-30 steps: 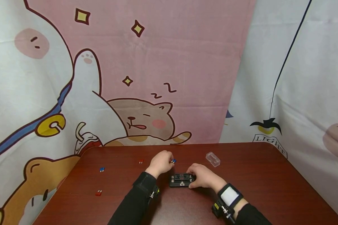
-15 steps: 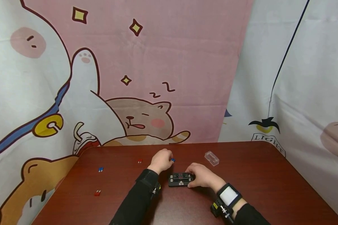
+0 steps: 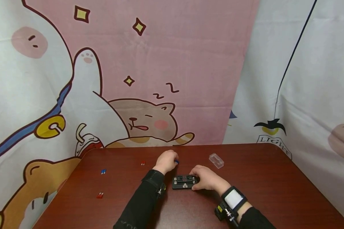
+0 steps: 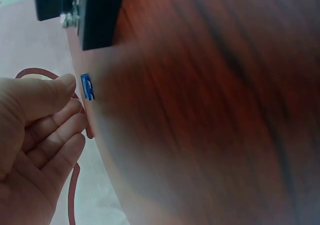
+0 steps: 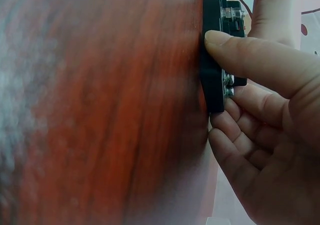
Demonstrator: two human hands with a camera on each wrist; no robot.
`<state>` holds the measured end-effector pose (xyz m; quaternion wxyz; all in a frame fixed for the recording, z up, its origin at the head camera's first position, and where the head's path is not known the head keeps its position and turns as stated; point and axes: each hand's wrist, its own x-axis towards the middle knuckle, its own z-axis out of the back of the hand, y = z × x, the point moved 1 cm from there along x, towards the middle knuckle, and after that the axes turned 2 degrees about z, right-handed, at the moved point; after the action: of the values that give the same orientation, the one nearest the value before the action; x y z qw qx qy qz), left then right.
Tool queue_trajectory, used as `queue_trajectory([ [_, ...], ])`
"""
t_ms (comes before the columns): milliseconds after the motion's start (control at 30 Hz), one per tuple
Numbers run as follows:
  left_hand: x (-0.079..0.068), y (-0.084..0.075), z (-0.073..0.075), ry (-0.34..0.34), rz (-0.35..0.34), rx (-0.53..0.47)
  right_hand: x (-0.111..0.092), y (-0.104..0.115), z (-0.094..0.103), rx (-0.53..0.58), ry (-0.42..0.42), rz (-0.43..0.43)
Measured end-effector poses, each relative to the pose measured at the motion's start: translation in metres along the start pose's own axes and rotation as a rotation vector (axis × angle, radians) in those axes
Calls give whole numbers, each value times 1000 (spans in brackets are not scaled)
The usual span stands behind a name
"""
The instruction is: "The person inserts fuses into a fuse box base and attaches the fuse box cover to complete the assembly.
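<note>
My left hand (image 3: 166, 161) reaches over the back of the table, fingertips right at a small blue piece (image 3: 176, 161). In the left wrist view a narrow gap shows between the thumb (image 4: 66, 85) and the blue piece (image 4: 87, 87); the index finger is hidden there. My right hand (image 3: 206, 178) grips the right end of a black block with metal screw terminals (image 3: 183, 182), thumb at its front edge. In the right wrist view that thumb (image 5: 218, 38) presses the black base (image 5: 212, 75), with the other fingers curled behind it.
On the left of the brown table (image 3: 246, 197) lie small blue pieces (image 3: 103, 171) and red pieces (image 3: 100, 195) with silver ends. Another small red piece (image 3: 143, 163) lies left of my left hand. A clear plastic cover (image 3: 216, 160) sits behind my right hand. Printed cloth hangs at the back.
My left hand has shifted slightly to the right and now covers more of the blue piece. The right hand and the black block stay in place.
</note>
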<state>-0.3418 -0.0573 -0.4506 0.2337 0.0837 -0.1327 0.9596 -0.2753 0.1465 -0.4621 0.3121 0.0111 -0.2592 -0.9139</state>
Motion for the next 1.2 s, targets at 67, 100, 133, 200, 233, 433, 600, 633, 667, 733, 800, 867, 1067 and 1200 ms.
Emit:
queue_trajectory([
  [67, 1, 0, -1, 2, -1, 3, 0, 0, 0, -1, 1, 2],
  [100, 1, 0, -1, 5, 0, 6, 1, 1, 0, -2, 3, 4],
  [133, 2, 0, -1, 8, 3, 9, 1, 1, 1, -2, 4, 4],
  [200, 2, 0, -2, 14, 7, 15, 1, 2, 1, -3, 5, 4],
  [233, 2, 0, -3, 17, 11, 19, 1, 2, 1, -3, 5, 3],
  [433, 3, -1, -5, 24, 23, 44, 1, 4, 2, -5, 6, -7],
  [600, 4, 0, -8, 18, 9, 77, 1, 4, 2, 2, 5, -17],
  [633, 4, 0, -8, 17, 7, 80, 1, 5, 2, 3, 6, -21],
  [667, 4, 0, -9, 17, 7, 82, 1, 5, 2, 4, 8, -24],
  [733, 4, 1, -9, 21, 11, 78, 0, 5, 2, 7, 12, -32],
  [800, 3, 1, -9, 23, 15, 65, 0, 5, 2, 11, 14, -37],
  [867, 3, 1, -9, 24, 19, 51, 0, 6, 2, 14, 14, -37],
  [1067, 3, 1, -10, 10, 34, 29, -1, 6, 2, 15, 7, -33],
  [1200, 3, 1, -9, 22, 52, 20, -1, 5, 2, 17, 5, -32],
])
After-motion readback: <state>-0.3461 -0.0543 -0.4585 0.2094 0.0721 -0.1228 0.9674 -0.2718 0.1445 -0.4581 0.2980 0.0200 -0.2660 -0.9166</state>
